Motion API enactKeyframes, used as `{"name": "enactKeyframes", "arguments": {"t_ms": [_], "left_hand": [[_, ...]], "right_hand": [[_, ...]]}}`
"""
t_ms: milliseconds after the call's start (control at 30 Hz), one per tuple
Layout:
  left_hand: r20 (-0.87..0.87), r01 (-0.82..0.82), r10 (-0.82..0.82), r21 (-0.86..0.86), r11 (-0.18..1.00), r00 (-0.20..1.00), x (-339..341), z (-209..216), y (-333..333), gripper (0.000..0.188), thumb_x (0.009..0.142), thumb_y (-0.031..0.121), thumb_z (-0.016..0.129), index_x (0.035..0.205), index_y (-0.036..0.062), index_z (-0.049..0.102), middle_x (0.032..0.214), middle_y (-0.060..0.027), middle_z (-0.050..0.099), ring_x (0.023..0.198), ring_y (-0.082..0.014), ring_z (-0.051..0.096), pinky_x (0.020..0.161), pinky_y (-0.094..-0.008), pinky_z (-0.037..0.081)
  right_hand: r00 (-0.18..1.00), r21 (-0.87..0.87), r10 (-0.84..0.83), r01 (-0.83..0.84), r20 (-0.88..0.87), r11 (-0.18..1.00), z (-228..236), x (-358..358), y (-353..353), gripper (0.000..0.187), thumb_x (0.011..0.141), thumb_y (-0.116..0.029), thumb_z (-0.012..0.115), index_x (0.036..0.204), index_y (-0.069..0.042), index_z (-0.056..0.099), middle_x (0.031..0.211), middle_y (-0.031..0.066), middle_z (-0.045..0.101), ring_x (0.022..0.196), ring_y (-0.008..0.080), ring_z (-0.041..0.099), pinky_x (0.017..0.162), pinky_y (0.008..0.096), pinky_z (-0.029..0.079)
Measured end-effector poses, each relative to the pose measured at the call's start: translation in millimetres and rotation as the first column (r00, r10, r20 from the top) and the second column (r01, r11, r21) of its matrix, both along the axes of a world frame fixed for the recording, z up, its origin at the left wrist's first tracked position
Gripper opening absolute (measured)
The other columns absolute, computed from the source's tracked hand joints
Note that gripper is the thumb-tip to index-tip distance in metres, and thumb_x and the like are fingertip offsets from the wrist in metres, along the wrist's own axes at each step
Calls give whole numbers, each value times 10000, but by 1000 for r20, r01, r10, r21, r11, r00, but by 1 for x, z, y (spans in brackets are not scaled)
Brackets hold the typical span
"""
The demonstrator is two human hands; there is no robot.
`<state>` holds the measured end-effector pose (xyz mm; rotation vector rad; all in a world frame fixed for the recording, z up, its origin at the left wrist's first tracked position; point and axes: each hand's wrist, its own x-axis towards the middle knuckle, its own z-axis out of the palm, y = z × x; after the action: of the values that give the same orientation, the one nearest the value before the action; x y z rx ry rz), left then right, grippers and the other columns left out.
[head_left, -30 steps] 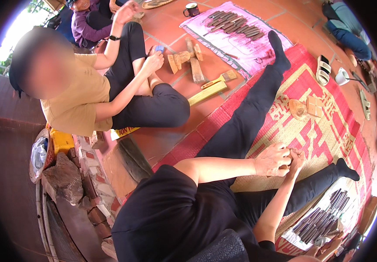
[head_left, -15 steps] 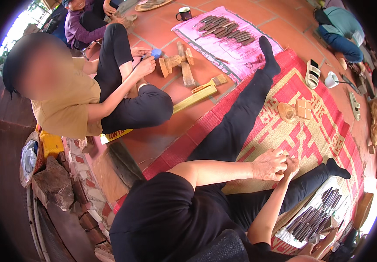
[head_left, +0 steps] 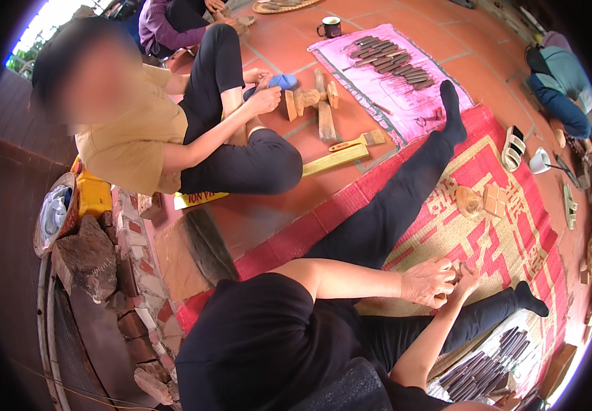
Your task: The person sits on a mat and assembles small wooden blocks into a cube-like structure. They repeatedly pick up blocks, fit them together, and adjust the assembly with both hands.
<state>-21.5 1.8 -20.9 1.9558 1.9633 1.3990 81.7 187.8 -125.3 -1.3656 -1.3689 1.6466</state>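
Note:
My left hand (head_left: pixel 432 281) and my right hand (head_left: pixel 466 282) meet above the woven mat, between my outstretched legs. Both have curled fingers, and whatever they grip between them is hidden by the fingers. Past my hands, a carved rounded wooden piece (head_left: pixel 469 201) lies on the mat, touching a small wooden block (head_left: pixel 494 200) marked with crossing lines. Beside my right leg, several slim dark-handled carving tools (head_left: pixel 484 366) lie on a pale sheet.
A co-worker in a tan shirt (head_left: pixel 128 127) sits at left, hands on a blue item (head_left: pixel 284 82). Nearby are a wooden stand (head_left: pixel 310 101), a brush (head_left: pixel 359 140) and a pink cloth (head_left: pixel 416 103) bearing many tools. Sandals (head_left: pixel 513 148) and a white cup (head_left: pixel 539 161) are at right.
The view has swung, so the surroundings sit farther right and the far ones higher. My hands remain together, with the left fingers slightly shifted.

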Motion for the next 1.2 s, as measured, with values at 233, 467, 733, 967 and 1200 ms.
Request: {"name": "enactKeyframes", "arguments": {"t_ms": [233,467,733,967,1200], "left_hand": [[-44,31,-29,54,998,999,-1,4,16,207,659,284,696,685,94,616,849,-57,559,914,-270,517,818,-415,477],[-51,-12,14,38,999,999,-9,5,13,200,660,276,691,679,98,603,827,-62,547,903,-262,522,795,-394,477],[-33,18,-17,36,999,999,1,0,19,190,650,296,685,640,124,604,838,-55,558,913,-260,528,802,-393,479],[-11,33,-32,22,999,999,4,-6,15,186,634,274,692,628,111,602,822,-58,558,902,-269,523,794,-402,480],[-24,72,-71,41,997,997,8,1,18,207,657,297,681,632,104,608,868,-61,569,929,-275,515,870,-430,447]], "right_hand": [[978,-17,108,-113,-179,993,62,-10,-58,187,839,-64,670,741,-54,511,740,18,566,637,100,501,558,298,425],[988,-34,-26,21,-155,999,4,7,-1,95,825,-24,640,774,-25,561,727,27,565,643,110,487,572,293,418],[987,1,156,-156,-29,988,14,4,-20,203,821,-35,653,700,-66,492,665,33,542,562,102,466,482,286,389],[974,215,223,-225,33,950,40,-14,-34,109,834,-32,621,771,-31,533,726,27,543,639,115,492,537,275,399],[787,342,105,-380,608,860,19,0,-10,112,851,-59,591,754,-46,537,695,7,521,612,128,475,549,323,411]]}}
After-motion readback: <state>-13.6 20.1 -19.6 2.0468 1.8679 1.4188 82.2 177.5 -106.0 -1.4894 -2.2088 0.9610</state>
